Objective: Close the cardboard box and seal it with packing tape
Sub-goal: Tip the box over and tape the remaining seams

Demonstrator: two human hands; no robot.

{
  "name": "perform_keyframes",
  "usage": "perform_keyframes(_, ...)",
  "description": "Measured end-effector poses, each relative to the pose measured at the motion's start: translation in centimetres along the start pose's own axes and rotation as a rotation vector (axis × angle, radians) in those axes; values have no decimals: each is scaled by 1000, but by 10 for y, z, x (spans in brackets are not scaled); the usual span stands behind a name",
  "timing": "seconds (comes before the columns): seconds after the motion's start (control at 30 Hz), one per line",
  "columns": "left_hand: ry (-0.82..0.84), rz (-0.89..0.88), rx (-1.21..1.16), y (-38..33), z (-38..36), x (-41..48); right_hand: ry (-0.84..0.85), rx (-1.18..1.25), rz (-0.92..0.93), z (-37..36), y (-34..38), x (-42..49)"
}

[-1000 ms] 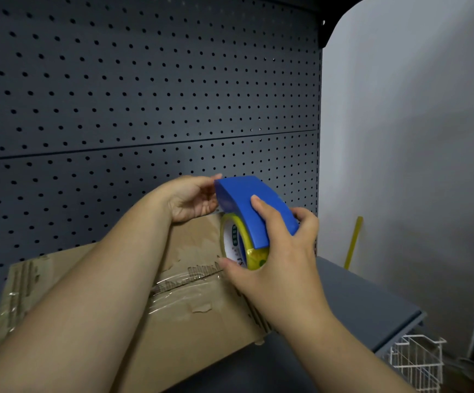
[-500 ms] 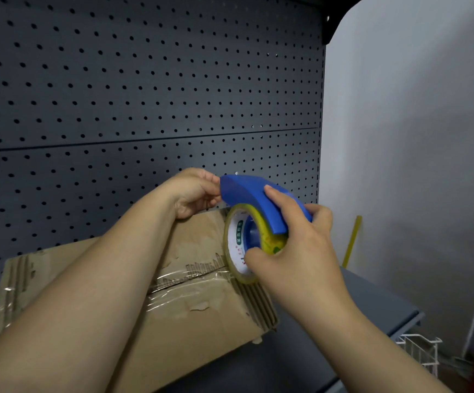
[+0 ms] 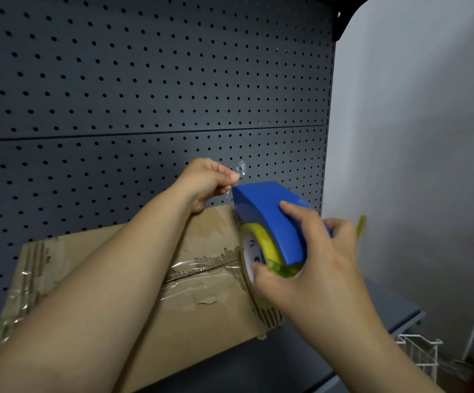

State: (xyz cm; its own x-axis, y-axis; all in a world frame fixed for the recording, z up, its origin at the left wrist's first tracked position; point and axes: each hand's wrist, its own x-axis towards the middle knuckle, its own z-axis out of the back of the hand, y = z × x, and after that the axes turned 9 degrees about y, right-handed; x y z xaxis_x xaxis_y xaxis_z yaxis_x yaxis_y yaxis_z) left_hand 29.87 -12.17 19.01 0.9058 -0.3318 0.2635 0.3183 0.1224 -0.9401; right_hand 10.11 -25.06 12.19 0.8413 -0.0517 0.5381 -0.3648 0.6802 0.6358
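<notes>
Gripping tape dispenser [image 3: 269,219]: right hand [image 3: 309,276] | left hand [image 3: 204,180] pinches tape end [image 3: 240,167] | cardboard box [image 3: 207,316] seemingly closed

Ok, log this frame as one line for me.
left hand: pinches tape end | right hand: grips blue dispenser | cardboard box: flaps down, new strip not yet applied

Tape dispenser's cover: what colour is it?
Blue. The tape dispenser shows best in the head view.
</notes>
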Motion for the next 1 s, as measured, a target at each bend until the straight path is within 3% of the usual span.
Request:
perform_keyframes(0.13,-11,10,18,4,2,2,72,-81,8,1,3,-6)
perform_keyframes(0.27,-171,-15,58,5,13,6,91,-38,-21,11,5,-13)
perform_keyframes(0.47,-33,8,180,9,5,11,-1,36,-28,18,-6,-26)
perform_keyframes(0.77,69,140,407,13,3,19,15,-15,-40,8,-9,-30)
perform_keyframes(1.0,130,340,849,8,-1,18,-94,-82,31,-5,-23,-28)
